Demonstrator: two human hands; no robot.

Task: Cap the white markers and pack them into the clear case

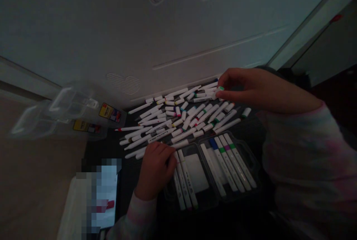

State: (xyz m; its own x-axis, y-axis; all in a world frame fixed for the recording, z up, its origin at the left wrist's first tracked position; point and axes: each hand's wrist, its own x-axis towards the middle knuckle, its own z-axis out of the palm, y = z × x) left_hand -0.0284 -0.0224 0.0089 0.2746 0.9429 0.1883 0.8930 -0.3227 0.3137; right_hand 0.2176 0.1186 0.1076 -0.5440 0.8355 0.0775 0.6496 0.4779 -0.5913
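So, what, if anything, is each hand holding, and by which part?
The right hand pinches what looks like a marker cap, near its green end. Whether the left hand holds anything cannot be told.

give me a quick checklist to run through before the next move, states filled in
1. Right hand gripping: ok, thumb and fingers pinch a small white piece with a green end.
2. Whether that piece is a cap or whole marker: cannot tell, too dim.
3. Clear plastic case open: ok, both halves lie spread.
4. Room inside: ok, space shows beside three slim white markers in its left half.
5. Left hand clear of the case: not ok, it overlaps the left edge in view.
6. Loose white markers with coloured ends gathered: not ok, scattered.
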